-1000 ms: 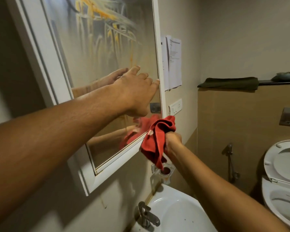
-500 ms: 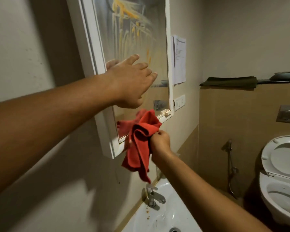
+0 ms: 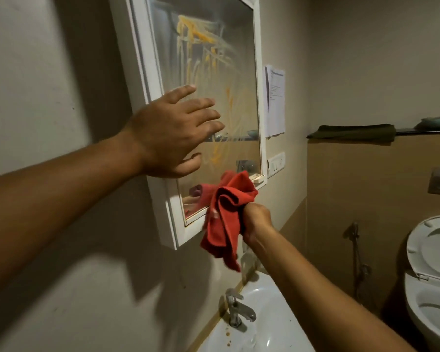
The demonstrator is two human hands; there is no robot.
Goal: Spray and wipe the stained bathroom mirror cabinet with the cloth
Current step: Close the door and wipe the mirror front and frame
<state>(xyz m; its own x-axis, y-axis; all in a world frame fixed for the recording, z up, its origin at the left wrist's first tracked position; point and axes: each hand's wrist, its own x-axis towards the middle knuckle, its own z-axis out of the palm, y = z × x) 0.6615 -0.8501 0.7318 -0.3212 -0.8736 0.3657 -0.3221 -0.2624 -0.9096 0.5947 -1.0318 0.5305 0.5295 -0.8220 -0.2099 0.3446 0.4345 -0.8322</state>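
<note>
The white-framed mirror cabinet [image 3: 261,80] hangs on the left wall, its glass smeared with yellow-orange streaks and a hazy film. My left hand [image 3: 174,134] is spread flat, fingers straight, against the left side of the mirror. My right hand [image 3: 255,219] grips a bunched red cloth [image 3: 226,217] at the mirror's lower right corner; the cloth hangs down over the bottom frame and its reflection shows in the glass. No spray bottle is in view.
A white basin [image 3: 269,323] with a metal tap [image 3: 236,311] sits below the cabinet. A toilet [image 3: 432,283] with raised seat stands at right. Paper sheets [image 3: 274,100] and a switch plate [image 3: 276,161] are on the wall; a dark towel [image 3: 353,130] lies on a ledge.
The view has shifted so the cabinet sits further right. My left hand has spread wider on the glass. My right hand with the cloth stays at the lower right corner.
</note>
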